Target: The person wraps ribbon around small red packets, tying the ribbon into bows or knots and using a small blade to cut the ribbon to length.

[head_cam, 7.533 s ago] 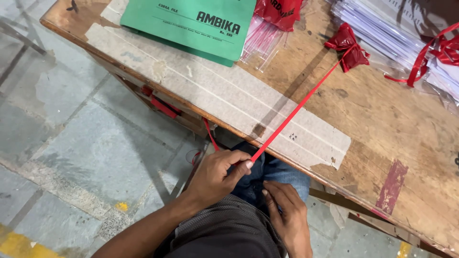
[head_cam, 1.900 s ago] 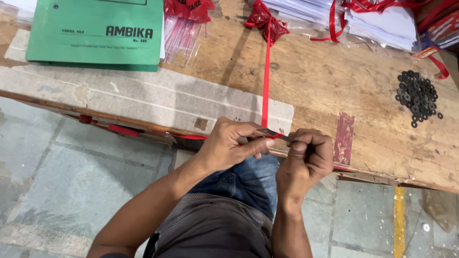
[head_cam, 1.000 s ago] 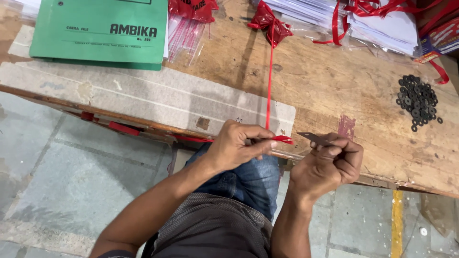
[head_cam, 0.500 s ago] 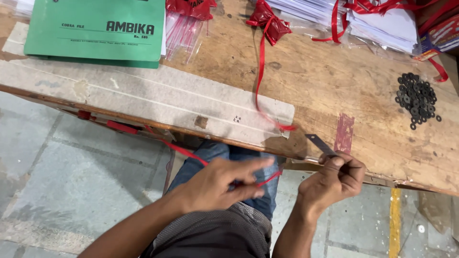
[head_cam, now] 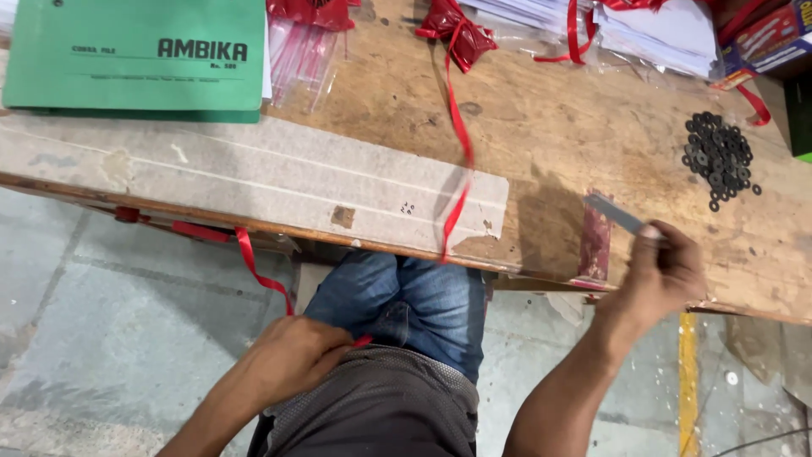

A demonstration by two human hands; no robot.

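Note:
My left hand (head_cam: 292, 360) is down at my lap beside my jeans, closed on a cut piece of red ribbon (head_cam: 258, 271) that curls up toward the table's underside. My right hand (head_cam: 668, 271) is raised over the table's front edge at the right, gripping a thin grey blade (head_cam: 613, 211) that points up and left. A long red ribbon (head_cam: 457, 135) runs from a red ribbon bundle (head_cam: 452, 34) at the back of the wooden table (head_cam: 550, 144) down to the front edge, its end hanging loose.
A green file folder (head_cam: 135, 59) lies at the back left, with clear plastic sleeves (head_cam: 300, 59) next to it. A pile of small black washers (head_cam: 719, 156) sits at the right. Stacks of white paper (head_cam: 643, 25) tied with red ribbon lie at the back right. Grey stone floor is below.
The ribbon was cut near the table edge. My left hand dropped to my lap with the cut piece. My right hand moved right and up with the blade.

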